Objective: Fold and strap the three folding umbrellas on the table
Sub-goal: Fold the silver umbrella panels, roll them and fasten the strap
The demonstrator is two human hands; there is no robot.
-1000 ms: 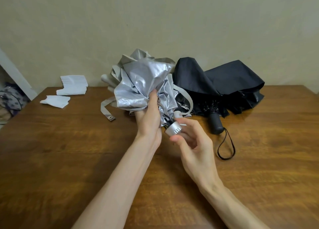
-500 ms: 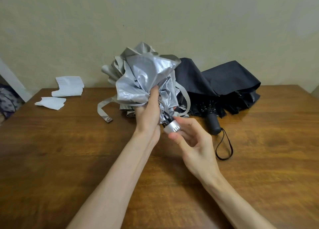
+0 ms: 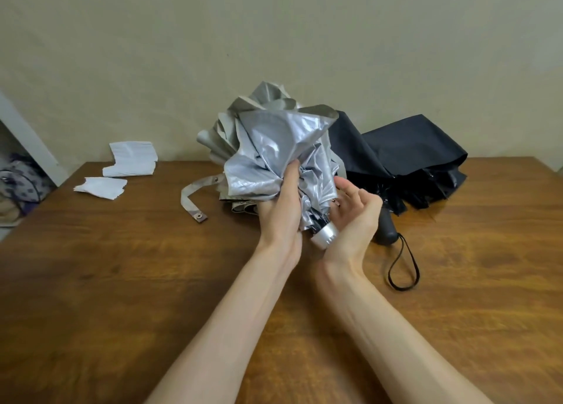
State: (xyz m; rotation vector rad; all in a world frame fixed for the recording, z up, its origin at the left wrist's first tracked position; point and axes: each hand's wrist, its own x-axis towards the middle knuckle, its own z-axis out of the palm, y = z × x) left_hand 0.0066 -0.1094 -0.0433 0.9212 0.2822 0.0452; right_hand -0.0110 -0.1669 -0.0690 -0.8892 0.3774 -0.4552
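Observation:
My left hand [image 3: 280, 211] grips the crumpled silver canopy of a folding umbrella [image 3: 274, 147] held above the table, its silver handle [image 3: 324, 239] pointing down toward me. My right hand [image 3: 355, 217] lies palm up against the canopy's right side just above the handle, fingers loosely extended and touching the fabric. A second grey umbrella [image 3: 219, 135] lies behind it, and a loose strap [image 3: 190, 201] with a snap trails left on the wood. At the right a black umbrella [image 3: 411, 147] lies unfolded, with its black handle [image 3: 387, 234] and wrist loop [image 3: 403, 271].
The wooden table [image 3: 122, 281] meets a beige wall at the back. Two white folded paper pieces [image 3: 131, 160] [image 3: 100, 187] lie at the back left. Past the left edge a white board [image 3: 27, 135] leans over a patterned bag [image 3: 21, 181].
My right hand has let go of the silver handle and moved up to the canopy's right side. The umbrella has tilted and shifted slightly right in my left hand.

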